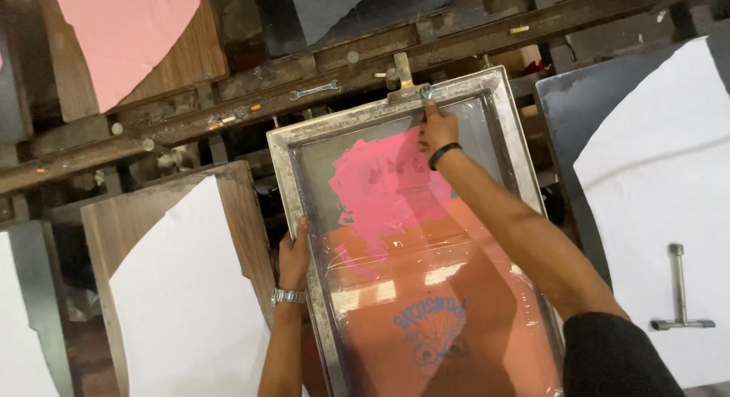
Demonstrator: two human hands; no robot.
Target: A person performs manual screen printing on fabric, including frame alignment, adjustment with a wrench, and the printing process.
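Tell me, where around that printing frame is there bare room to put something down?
Bare white fabric lies left of the screen frame; more white fabric right, above the T-handle tool. Crowded: the rail with its wrench.

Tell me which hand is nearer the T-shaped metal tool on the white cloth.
Right. The right hand presses the screen frame's far edge; the left hand grips its opposite side, farther from the T-shaped tool.
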